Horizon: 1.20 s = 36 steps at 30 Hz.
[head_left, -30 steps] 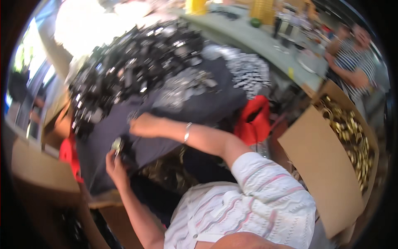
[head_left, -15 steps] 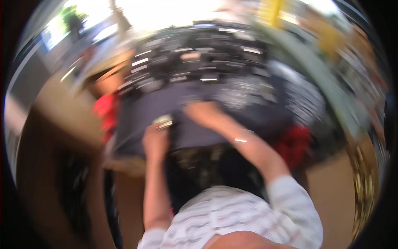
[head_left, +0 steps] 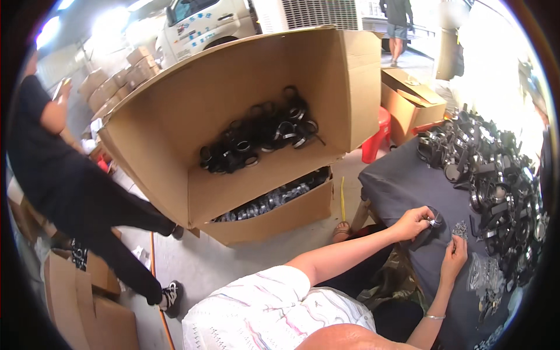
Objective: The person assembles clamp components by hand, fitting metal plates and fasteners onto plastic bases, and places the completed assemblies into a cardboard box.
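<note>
My left hand (head_left: pixel 413 223) is closed at the table's near-left part, fingers pinching a black band (head_left: pixel 429 229) with a shiny silver metal part. Just to its right, my right hand (head_left: pixel 454 257) is closed on a small clump of silver metal pieces (head_left: pixel 460 229); their exact kind is too small to tell. Beyond both hands, a large heap of black bands with round silver metal parts (head_left: pixel 487 169) covers the far and right side of the dark-clothed table (head_left: pixel 394 181). Beside my right hand lie clear plastic bags (head_left: pixel 485 273) with small metal pieces.
A big open cardboard box (head_left: pixel 157 122) holds similar black loops (head_left: pixel 262 137), above a lower carton (head_left: pixel 274 219) with more. A red stool (head_left: pixel 377 137) stands beyond the table. At left, a person in black (head_left: pixel 70 163) stands near cartons (head_left: pixel 87 291). A white truck (head_left: pixel 204 23) is behind.
My view has swung left, so the table and hands now sit at the right and the big box shows. My right hand has moved from left-hand level to beside the bags. The earlier frame is blurred.
</note>
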{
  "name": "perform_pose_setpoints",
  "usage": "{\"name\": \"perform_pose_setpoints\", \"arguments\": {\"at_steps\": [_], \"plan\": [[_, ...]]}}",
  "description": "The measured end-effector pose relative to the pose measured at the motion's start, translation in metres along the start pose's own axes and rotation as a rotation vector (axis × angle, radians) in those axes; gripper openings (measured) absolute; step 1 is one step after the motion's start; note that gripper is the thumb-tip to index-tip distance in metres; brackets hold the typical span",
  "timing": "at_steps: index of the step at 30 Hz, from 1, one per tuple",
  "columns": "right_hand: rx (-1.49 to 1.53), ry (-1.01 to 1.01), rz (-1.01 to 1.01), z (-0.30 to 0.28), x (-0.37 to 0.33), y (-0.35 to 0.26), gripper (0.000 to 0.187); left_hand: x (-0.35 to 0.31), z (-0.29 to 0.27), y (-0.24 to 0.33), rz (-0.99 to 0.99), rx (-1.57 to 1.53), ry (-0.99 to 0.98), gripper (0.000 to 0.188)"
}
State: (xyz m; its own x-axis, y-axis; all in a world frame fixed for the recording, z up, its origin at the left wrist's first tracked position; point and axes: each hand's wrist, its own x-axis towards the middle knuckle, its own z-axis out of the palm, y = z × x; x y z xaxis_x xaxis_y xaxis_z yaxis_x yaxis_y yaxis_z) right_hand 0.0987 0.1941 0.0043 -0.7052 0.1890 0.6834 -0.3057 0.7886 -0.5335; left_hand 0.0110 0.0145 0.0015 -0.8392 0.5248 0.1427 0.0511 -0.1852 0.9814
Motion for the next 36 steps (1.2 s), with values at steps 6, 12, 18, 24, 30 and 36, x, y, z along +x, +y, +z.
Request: {"name": "perform_pose_setpoints", "arguments": {"at_steps": [6, 12, 18, 24, 30, 36], "plan": [[-0.027, -0.062, 0.011, 0.000, -0.001, 0.008, 0.009, 0.009, -0.002, -0.006, 0.036, -0.045, -0.011, 0.014], [-0.033, -0.084, 0.032, 0.004, -0.003, 0.015, 0.008, 0.009, -0.006, -0.006, 0.045, 0.016, -0.036, 0.015], [-0.022, -0.101, 0.044, 0.002, -0.002, 0.008, 0.006, 0.007, -0.005, -0.001, 0.093, 0.024, -0.017, 0.014], [-0.038, -0.067, -0.004, 0.002, -0.003, 0.008, 0.004, 0.006, -0.003, -0.002, 0.127, 0.014, -0.012, 0.013], [-0.052, -0.107, 0.038, -0.001, -0.005, 0.005, 0.005, 0.005, -0.004, -0.001, 0.118, 0.026, -0.018, 0.013], [-0.032, -0.082, 0.018, 0.001, -0.005, 0.007, 0.004, 0.005, -0.005, 0.001, 0.103, 0.044, -0.017, 0.014]]}}
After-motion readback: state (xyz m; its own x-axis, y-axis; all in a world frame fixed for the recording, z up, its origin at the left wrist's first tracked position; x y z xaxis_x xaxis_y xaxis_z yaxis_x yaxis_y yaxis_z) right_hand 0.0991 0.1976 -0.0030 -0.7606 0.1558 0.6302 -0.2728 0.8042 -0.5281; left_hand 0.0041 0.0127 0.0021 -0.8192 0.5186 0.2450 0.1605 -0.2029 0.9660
